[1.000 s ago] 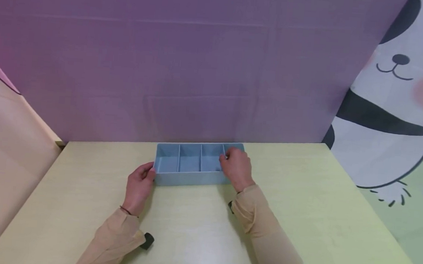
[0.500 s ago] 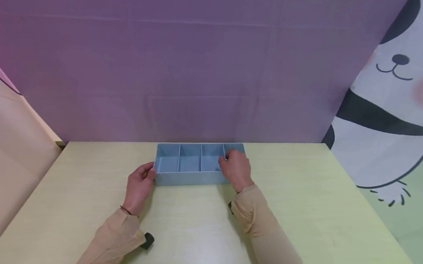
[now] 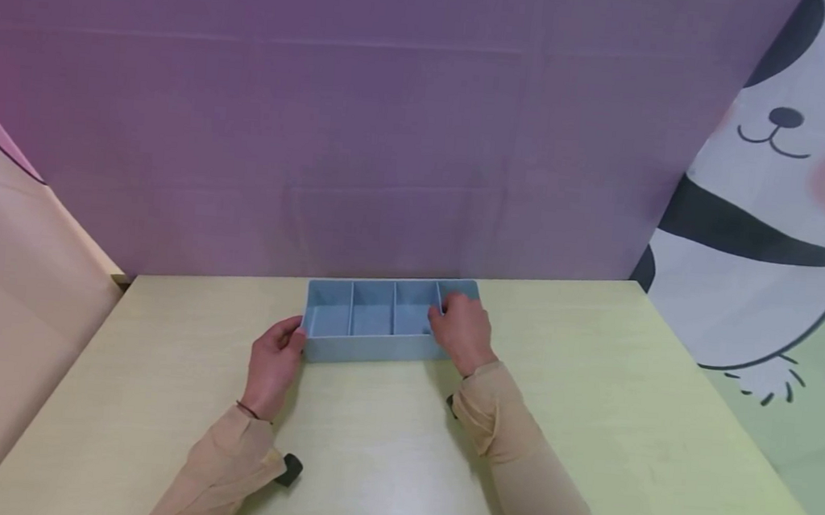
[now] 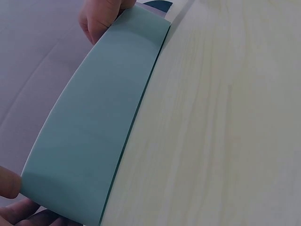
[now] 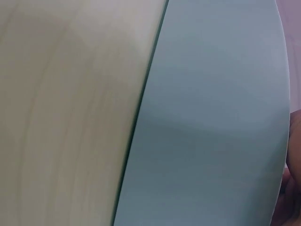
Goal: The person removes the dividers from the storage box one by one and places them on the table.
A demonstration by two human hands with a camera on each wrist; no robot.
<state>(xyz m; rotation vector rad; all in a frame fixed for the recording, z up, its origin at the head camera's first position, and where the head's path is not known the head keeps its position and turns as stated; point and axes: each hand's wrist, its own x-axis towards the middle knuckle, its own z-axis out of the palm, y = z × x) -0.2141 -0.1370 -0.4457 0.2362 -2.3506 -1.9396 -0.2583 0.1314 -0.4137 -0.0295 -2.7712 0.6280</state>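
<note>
A light blue box (image 3: 369,349) with a row of several compartments lies near the table's back edge in the head view. The compartments in sight look bare, apart from a small dark spot low in the third one. My left hand (image 3: 275,364) holds the box's left end, with the thumb (image 4: 8,182) at the front corner and the fingers (image 4: 23,212) along the end wall. Over the rightmost compartment, my right hand (image 3: 463,332) reaches in with bent fingers. Its fingertips are hidden, so whether they pinch something cannot be seen. The right wrist view shows the front wall (image 5: 211,113) close up.
The pale wooden table (image 3: 370,432) spreads out in front of and beside the box. A purple cloth wall (image 3: 394,127) rises right behind it. At the right hangs a panda-print sheet (image 3: 744,300), and a pale sheet (image 3: 9,298) hangs at the left.
The head view has shifted very slightly. Both hands and the box keep their places, with only a slight movement of the right hand's fingers.
</note>
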